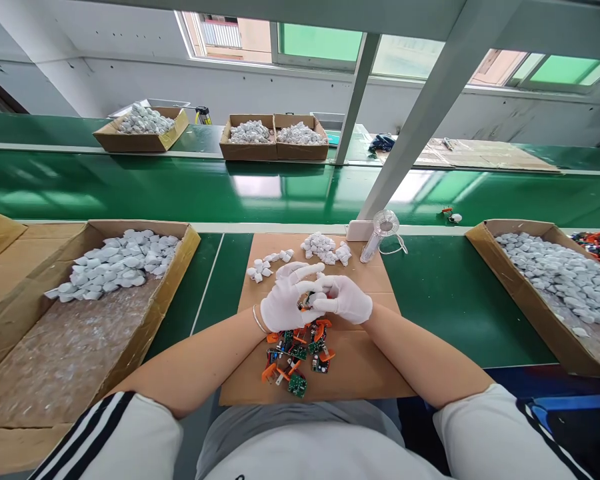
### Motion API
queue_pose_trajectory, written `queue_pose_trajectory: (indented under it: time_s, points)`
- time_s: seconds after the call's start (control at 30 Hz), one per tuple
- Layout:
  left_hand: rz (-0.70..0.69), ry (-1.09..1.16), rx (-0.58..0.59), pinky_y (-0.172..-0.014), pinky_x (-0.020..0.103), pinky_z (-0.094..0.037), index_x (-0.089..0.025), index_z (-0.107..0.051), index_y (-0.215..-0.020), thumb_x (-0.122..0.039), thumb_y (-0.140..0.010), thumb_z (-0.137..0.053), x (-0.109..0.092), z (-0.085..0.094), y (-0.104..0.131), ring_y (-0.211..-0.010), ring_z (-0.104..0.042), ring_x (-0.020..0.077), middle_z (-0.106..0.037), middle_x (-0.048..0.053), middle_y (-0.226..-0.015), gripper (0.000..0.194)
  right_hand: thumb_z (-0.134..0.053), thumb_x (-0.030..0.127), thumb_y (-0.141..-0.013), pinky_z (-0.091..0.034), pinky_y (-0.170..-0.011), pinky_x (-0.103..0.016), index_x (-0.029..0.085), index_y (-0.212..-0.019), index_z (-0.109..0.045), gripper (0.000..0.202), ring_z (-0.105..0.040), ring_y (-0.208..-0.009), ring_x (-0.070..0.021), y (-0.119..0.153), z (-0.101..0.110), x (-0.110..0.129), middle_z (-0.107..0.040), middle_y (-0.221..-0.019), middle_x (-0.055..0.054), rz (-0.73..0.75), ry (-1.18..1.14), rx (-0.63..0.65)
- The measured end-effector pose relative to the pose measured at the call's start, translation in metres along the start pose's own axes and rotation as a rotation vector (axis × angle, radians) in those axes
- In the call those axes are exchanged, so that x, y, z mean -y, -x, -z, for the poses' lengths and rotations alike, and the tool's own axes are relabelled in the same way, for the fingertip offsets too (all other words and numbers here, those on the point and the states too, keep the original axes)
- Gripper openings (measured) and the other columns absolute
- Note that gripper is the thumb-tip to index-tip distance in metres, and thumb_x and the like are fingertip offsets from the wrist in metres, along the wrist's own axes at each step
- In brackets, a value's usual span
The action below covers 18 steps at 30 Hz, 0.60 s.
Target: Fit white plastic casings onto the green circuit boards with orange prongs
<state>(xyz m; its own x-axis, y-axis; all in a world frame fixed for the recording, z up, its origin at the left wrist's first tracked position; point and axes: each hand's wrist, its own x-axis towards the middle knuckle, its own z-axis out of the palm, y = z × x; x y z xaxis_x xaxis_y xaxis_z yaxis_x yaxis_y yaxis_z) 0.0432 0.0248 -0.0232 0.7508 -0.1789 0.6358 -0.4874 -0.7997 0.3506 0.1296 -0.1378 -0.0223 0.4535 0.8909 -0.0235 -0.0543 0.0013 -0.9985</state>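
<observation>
My left hand (286, 301) and my right hand (349, 300), both in white gloves, meet over a cardboard sheet. Their fingers are bent around a small white plastic piece (310, 299), mostly hidden by the gloves. Just below the hands lies a pile of small green circuit boards (298, 384) with orange plastic parts (269, 373) and metal prongs. Beyond the fingers rest two loose groups of white plastic housings, a small left group (260, 269) and a fuller right group (320, 245).
A clear handheld fan (380, 235) stands behind the cardboard sheet (365, 367). Boxes of white housings flank me, a left box (180, 267) and a right box (510, 283). A green conveyor belt (180, 187) runs across; beyond it stand more boxes (250, 152). A slanted post (415, 113) rises ahead.
</observation>
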Motion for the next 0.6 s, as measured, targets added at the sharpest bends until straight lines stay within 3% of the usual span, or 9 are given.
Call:
queue_pose_trajectory:
  time_s: [0.13,0.37,0.6]
  points:
    - [-0.049,-0.019,-0.005,-0.099,0.047,-0.044,-0.029,-0.065,-0.105,-0.036,-0.071,-0.071,0.0009,-0.0039,-0.0011,-0.112,-0.055,0.0248,-0.061,0.003,-0.127,0.036,-0.076,0.030,-0.066,-0.041,-0.059,-0.027,0.015,-0.063,-0.058,0.024,-0.047,-0.059,-0.0109,-0.0007,-0.0027,-0.0001,-0.054,-0.061,0.003,-0.039,-0.075,0.024]
    - [-0.088,0.057,-0.088,-0.090,0.041,-0.050,-0.027,-0.068,-0.086,-0.029,-0.078,-0.065,0.0012,-0.0074,-0.0027,-0.102,-0.059,0.0196,-0.071,0.000,-0.109,0.009,-0.080,0.029,-0.060,-0.042,-0.062,-0.028,0.013,-0.070,-0.061,0.026,-0.049,-0.061,-0.0119,-0.0019,-0.0053,0.0048,-0.055,-0.063,0.003,-0.099,-0.013,0.015]
    - [-0.148,0.052,-0.058,-0.091,0.039,-0.049,-0.025,-0.065,-0.073,-0.028,-0.079,-0.065,0.0026,-0.0092,-0.0034,-0.103,-0.058,0.0183,-0.071,0.000,-0.105,0.007,-0.077,0.025,-0.064,-0.038,-0.058,-0.025,0.013,-0.078,-0.061,0.024,-0.043,-0.060,-0.0092,-0.0006,-0.0080,0.0056,-0.046,-0.062,0.006,-0.048,-0.048,0.082]
